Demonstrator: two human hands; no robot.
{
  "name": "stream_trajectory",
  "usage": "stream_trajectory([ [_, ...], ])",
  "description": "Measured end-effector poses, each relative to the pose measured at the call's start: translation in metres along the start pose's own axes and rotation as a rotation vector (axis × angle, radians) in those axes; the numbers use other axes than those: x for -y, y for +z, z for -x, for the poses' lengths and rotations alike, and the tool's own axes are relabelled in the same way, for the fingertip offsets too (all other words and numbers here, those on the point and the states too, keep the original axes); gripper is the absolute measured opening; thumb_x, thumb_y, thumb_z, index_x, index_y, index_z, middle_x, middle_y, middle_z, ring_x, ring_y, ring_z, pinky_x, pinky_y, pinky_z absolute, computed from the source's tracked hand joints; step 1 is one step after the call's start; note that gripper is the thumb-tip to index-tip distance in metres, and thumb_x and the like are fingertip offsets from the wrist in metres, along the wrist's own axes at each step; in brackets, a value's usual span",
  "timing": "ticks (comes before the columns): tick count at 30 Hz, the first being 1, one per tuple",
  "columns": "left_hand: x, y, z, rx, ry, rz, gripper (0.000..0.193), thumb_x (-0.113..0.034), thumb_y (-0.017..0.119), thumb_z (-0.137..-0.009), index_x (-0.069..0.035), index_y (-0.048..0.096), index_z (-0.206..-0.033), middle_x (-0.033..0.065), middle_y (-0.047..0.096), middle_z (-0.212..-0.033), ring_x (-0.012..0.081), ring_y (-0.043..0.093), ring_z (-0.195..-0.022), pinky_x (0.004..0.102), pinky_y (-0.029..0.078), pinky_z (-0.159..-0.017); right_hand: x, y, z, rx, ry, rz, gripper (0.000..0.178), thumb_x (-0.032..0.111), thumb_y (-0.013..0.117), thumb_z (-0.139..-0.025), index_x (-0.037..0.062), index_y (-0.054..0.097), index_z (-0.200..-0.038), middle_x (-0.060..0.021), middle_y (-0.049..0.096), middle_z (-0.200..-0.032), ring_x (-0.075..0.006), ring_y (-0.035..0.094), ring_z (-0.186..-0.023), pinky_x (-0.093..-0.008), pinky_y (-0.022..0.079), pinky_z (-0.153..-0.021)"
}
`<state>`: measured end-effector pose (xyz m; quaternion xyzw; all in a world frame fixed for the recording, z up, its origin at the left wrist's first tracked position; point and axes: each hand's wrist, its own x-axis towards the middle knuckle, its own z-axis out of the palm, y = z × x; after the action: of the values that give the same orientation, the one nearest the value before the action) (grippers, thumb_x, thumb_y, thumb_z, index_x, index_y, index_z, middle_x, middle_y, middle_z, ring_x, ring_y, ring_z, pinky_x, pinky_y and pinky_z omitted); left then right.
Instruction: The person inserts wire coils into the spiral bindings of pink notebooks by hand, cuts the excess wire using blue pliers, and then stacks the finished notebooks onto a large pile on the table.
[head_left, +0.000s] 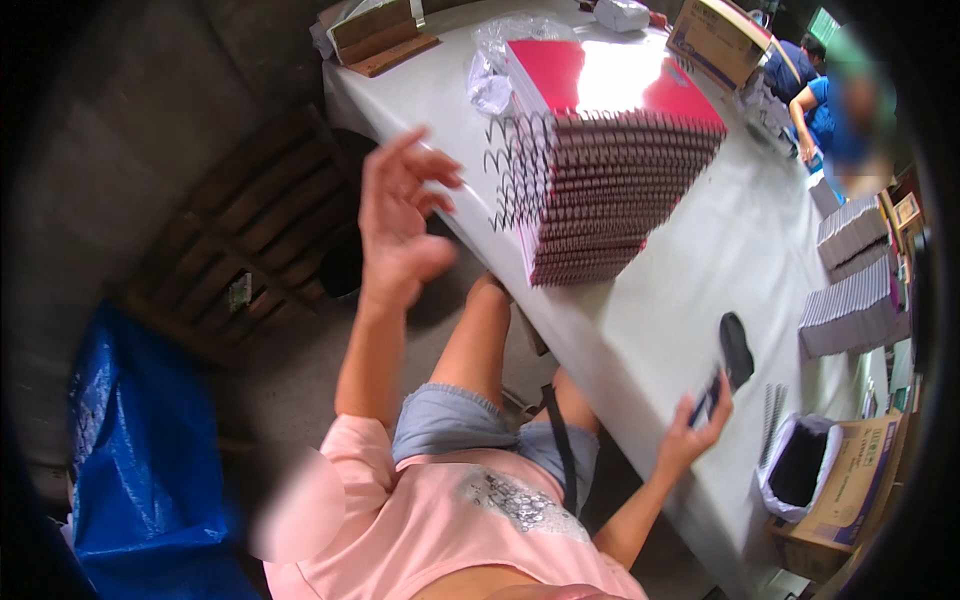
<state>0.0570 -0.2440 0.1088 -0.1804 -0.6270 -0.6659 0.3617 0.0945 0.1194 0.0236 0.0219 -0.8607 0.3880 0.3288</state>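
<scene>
A tall stack of spiral-bound notebooks (620, 200) with red covers stands on the white-covered table, its dark coils facing me. On the stack's left side, loose coil ends stick out past the covers. My left hand (405, 215) is raised to the left of these ends, fingers apart and slightly curled, slightly blurred and holding nothing. Over the table to the right, my right hand (700, 430) is closed on a dark hand tool (736, 352) with a rounded black end. Its exact kind is not clear.
Stacks of bound books (850, 310) line the right side. A lined cardboard box (840, 480) holds dark contents near loose coils (773, 415). Clear plastic (490, 80) lies behind the notebooks. A wooden pallet (240, 230) and blue tarp (145, 450) are left. People (825, 105) work at far right.
</scene>
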Motion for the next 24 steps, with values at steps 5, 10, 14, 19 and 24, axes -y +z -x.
stream_trajectory([
  [5,0.008,0.042,0.039,-0.156,-0.267,-0.017,0.058,-0.01,0.075,-0.075,0.001,0.049,-0.125,0.0101,0.059,-0.108,0.0146,0.055,-0.098,0.0261,0.046,-0.077,0.102,0.064,-0.024,0.27,-0.271,-0.14,0.054,0.009,0.068,-0.066,0.0124,0.058,-0.119,-0.009,0.057,-0.104,-0.0277,0.053,-0.099,-0.0394,0.036,-0.09],
  [10,0.018,0.056,0.032,-0.244,-0.263,0.002,0.032,-0.013,0.066,-0.086,0.005,0.056,-0.11,0.0065,0.063,-0.094,0.01,0.058,-0.082,0.0224,0.047,-0.067,0.125,0.09,-0.04,0.196,-0.354,-0.054,0.057,0.014,0.071,-0.065,0.0194,0.058,-0.12,-0.0064,0.054,-0.109,-0.0255,0.051,-0.102,-0.0419,0.032,-0.091],
  [14,0.017,0.065,0.028,-0.311,-0.198,0.054,0.024,-0.016,0.063,-0.088,0.002,0.056,-0.103,0.0051,0.063,-0.088,0.0105,0.058,-0.078,0.0243,0.048,-0.066,0.13,0.097,-0.043,0.206,-0.35,0.002,0.058,0.016,0.071,-0.064,0.0208,0.057,-0.12,-0.0052,0.053,-0.111,-0.0256,0.049,-0.104,-0.0431,0.031,-0.092],
  [19,0.019,0.063,0.027,-0.314,-0.184,0.077,0.024,-0.014,0.064,-0.088,0.003,0.055,-0.103,0.0056,0.063,-0.088,0.0101,0.058,-0.076,0.0238,0.048,-0.065,0.133,0.101,-0.047,0.186,-0.375,-0.012,0.059,0.017,0.071,-0.063,0.0208,0.057,-0.12,-0.005,0.053,-0.11,-0.0254,0.049,-0.104,-0.0436,0.031,-0.092],
  [24,0.018,0.065,0.027,-0.32,-0.164,0.082,0.021,-0.015,0.063,-0.088,0.001,0.056,-0.1,0.0056,0.063,-0.088,0.0102,0.058,-0.075,0.0241,0.048,-0.067,0.135,0.099,-0.045,0.172,-0.401,0.035,0.058,0.017,0.072,-0.064,0.0208,0.057,-0.12,-0.0052,0.053,-0.11,-0.0253,0.049,-0.104,-0.0432,0.031,-0.092],
])
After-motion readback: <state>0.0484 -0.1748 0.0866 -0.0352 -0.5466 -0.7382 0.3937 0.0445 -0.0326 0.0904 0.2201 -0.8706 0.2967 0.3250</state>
